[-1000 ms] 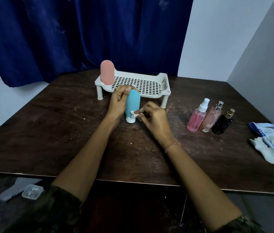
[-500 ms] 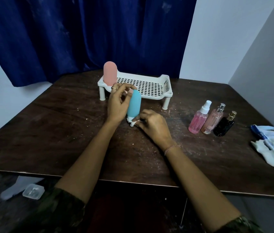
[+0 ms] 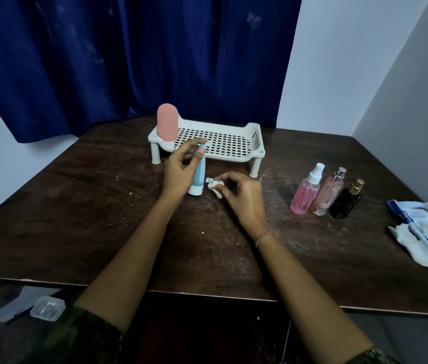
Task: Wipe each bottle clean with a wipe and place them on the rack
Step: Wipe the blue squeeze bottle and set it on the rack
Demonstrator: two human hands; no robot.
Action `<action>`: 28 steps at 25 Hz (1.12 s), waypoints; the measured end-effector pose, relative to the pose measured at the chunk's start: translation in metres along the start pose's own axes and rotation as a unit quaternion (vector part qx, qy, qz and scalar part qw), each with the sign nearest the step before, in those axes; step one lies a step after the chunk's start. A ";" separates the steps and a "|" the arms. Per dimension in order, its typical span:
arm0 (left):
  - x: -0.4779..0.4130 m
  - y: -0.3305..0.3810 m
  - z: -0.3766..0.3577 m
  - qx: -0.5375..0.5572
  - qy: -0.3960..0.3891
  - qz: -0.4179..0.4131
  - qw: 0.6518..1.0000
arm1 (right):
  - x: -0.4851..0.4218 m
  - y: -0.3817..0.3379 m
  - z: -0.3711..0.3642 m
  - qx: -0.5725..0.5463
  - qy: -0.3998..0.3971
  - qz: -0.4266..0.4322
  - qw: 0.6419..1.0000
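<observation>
We read no lettering anywhere right now. Far right of the rack (image 3: 234, 143), the blue-and-white packet (image 3: 423, 218) is too blurred for us.

Left hand (image 3: 178, 174) gripping teal bottle (image 3: 198, 177) cap-down on table (image 3: 76, 219), right hand (image 3: 241, 195) pinching wipe (image 3: 215, 185) beside it; pink bottle (image 3: 167, 122) on rack (image 3: 223, 143), three sprays (image 3: 326, 190) right

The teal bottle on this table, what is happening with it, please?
A person's left hand holds the teal bottle cap-down on the table. The right hand pinches a crumpled wipe beside its white cap. A pink bottle stands on the white rack; three spray bottles wait at the right.
</observation>
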State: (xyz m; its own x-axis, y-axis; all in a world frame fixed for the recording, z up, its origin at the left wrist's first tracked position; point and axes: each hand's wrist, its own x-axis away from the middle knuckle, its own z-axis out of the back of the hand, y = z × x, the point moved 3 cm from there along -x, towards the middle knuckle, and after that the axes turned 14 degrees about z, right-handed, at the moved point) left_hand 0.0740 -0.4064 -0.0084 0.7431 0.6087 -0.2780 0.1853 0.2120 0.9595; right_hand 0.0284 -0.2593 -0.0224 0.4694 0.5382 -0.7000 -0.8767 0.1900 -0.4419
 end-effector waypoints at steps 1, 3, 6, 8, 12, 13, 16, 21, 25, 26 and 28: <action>-0.002 -0.003 -0.001 0.037 -0.012 0.017 0.999 | -0.001 0.001 0.001 -0.006 0.012 -0.002 1.000; -0.006 -0.009 -0.004 0.113 -0.027 0.072 0.991 | -0.001 0.000 0.002 -0.012 0.018 0.002 1.000; -0.008 -0.013 -0.008 0.204 -0.044 0.132 0.969 | -0.001 -0.003 0.000 -0.018 0.011 0.022 1.000; -0.009 -0.015 -0.009 0.238 -0.060 0.139 0.959 | -0.001 -0.007 -0.001 -0.026 0.006 0.039 0.999; -0.010 -0.017 -0.009 0.282 -0.074 0.154 0.944 | 0.002 -0.016 -0.011 -0.024 -0.033 0.101 0.994; -0.010 -0.018 -0.009 0.293 -0.074 0.156 0.940 | 0.003 -0.019 -0.014 -0.024 -0.049 0.109 0.993; -0.012 -0.020 -0.010 0.310 -0.079 0.159 0.934 | 0.002 -0.023 -0.016 0.001 -0.047 0.132 0.990; -0.009 -0.018 -0.013 0.310 -0.106 0.156 0.932 | -0.002 -0.007 -0.007 -0.017 0.022 0.040 0.999; -0.009 -0.017 -0.013 0.309 -0.116 0.156 0.931 | -0.002 -0.011 -0.010 -0.023 0.029 0.033 0.999; -0.009 -0.017 -0.013 0.310 -0.117 0.157 0.930 | -0.002 -0.012 -0.010 -0.020 0.027 0.037 0.999; -0.009 -0.018 -0.014 0.313 -0.118 0.159 0.929 | -0.002 -0.014 -0.011 0.000 0.011 0.060 0.998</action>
State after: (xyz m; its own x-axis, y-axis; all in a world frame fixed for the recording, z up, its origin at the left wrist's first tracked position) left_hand 0.0552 -0.4052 -0.0234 0.9309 0.3642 -0.0298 0.2154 -0.4812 0.8497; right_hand 0.0413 -0.2723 -0.0210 0.3638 0.5394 -0.7594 -0.9264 0.1251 -0.3550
